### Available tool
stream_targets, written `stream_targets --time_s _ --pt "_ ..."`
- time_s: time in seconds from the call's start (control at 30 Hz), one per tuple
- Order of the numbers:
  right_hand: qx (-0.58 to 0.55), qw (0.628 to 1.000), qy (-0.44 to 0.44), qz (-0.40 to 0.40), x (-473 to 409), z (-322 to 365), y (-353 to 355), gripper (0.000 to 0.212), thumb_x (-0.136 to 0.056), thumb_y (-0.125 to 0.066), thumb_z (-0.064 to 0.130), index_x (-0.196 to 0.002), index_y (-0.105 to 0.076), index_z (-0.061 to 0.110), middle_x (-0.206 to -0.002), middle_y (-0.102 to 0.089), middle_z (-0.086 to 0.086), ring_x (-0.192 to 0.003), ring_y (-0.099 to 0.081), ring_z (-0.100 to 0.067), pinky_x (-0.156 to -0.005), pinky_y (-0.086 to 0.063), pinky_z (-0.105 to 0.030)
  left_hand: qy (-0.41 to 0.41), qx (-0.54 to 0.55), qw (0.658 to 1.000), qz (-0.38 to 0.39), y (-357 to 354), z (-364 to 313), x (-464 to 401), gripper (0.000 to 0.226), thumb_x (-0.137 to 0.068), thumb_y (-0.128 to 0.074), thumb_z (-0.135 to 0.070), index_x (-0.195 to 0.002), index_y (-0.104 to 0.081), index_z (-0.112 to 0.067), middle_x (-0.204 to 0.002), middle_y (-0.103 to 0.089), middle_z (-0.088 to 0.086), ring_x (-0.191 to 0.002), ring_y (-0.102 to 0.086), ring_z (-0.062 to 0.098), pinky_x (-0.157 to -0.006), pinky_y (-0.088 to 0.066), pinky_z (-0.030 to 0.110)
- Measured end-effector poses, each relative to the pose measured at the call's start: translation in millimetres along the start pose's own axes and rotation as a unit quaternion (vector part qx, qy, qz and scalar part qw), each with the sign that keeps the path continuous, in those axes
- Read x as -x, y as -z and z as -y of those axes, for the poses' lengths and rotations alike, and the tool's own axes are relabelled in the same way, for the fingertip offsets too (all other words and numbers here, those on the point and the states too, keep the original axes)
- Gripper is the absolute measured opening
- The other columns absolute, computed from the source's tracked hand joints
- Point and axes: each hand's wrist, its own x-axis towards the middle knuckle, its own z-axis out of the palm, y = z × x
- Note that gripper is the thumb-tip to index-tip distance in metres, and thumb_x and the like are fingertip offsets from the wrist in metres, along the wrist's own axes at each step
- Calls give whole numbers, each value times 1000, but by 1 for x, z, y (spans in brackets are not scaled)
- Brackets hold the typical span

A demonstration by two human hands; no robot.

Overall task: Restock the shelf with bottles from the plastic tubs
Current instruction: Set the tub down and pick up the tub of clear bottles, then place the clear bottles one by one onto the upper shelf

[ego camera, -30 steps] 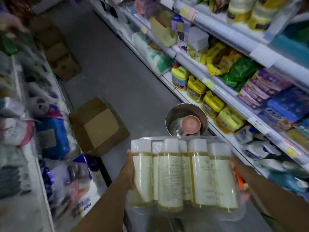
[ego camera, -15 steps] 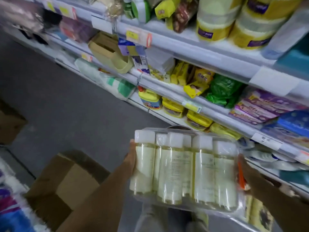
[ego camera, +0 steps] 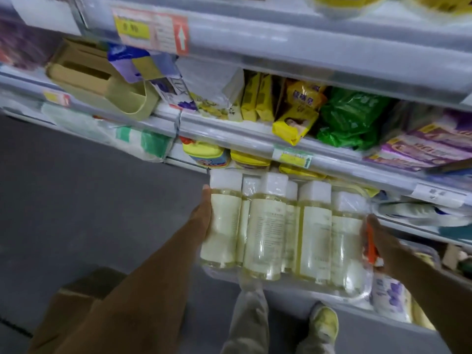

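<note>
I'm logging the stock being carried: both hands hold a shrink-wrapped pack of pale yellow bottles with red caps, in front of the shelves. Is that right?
Not quite: the caps are white, not red. The head view shows the left hand and right hand holding the wrapped pack of pale yellow bottles by its sides in front of the shelves, as you said.

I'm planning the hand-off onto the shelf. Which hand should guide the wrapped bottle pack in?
Probably the right hand: it holds the pack of bottles on the side nearest the shelf edge. The left hand supports the aisle side, farther from the shelf.
</note>
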Motion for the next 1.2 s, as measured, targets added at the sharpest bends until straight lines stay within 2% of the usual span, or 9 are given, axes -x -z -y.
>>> stream_targets --time_s 0.1,0.23,0.37,0.6,0.73,0.9,1.0,1.1,1.2 --pt "-12 1000 -13 -8 6 7 -1 52 -96 -41 56 -76 -51 9 -77 -50 -15 -69 -49 -26 -83 -42 -46 -9 4 1000 3 -3 -4 1 92 -71 -34 -91 -107 -73 -16 -101 -75 14 -95 -71 32 -93 -54 52" --pt "7 999 -21 -28 7 4 -7 54 -96 -39 59 -82 -52 9 -87 -55 -19 -85 -55 -34 -95 -45 -54 26 -6 999 -31 -2 -4 3 86 -76 -39 -86 -114 -67 -14 -107 -71 13 -99 -68 32 -97 -52 51" --pt "44 998 -11 -45 -1 -2 -10 53 -96 -41 58 -98 -56 8 -100 -56 -21 -88 -56 -35 -90 -49 -50 26 -52 997 -56 0 -12 15 61 -92 -41 -68 -109 -61 -12 -110 -65 14 -106 -62 35 -99 -48 47" --pt "34 995 19 -90 25 -3 -13 33 -95 -57 33 -100 -61 1 -83 -58 -14 -75 -56 -28 -79 -46 -41 -259 -153 929 -216 8 5 46 30 -92 -63 -24 -119 -61 -12 -122 -55 13 -112 -55 29 -100 -46 43" --pt "80 975 142 -154 61 5 -27 28 -96 -55 23 -112 -63 0 -92 -61 -13 -82 -56 -27 -76 -47 -34 -386 -117 903 -147 -10 8 96 19 -94 -62 -15 -113 -59 -13 -101 -58 5 -86 -56 20 -79 -51 36" --pt "70 935 331 -107 118 2 -78 36 -91 -63 17 -126 -55 11 -110 -57 -5 -99 -57 -23 -85 -51 -39 -171 -43 984 26 -38 11 141 20 -102 -51 -29 -100 -62 -13 -93 -63 2 -91 -59 20 -82 -49 28" --pt "113 948 295 -28 130 -4 -115 54 -86 -70 27 -132 -48 8 -124 -52 -9 -111 -53 -26 -94 -48 -45 -41 -21 995 85 -49 23 145 48 -102 -34 -54 -117 -62 -17 -116 -65 4 -110 -59 22 -104 -42 35" --pt "125 963 238 13 129 -12 -145 80 -78 -75 41 -139 -37 7 -133 -46 -10 -125 -46 -30 -102 -43 -45 -7 73 993 94 -49 30 144 56 -102 -24 -57 -108 -63 -18 -104 -68 0 -101 -62 16 -88 -41 30" --pt "141 970 196 2 126 -13 -163 95 -71 -78 46 -142 -28 8 -137 -40 -10 -129 -40 -30 -106 -38 -43 5 112 988 108 -50 44 136 67 -100 -16 -62 -126 -59 -18 -111 -64 -4 -107 -57 12 -98 -38 30"
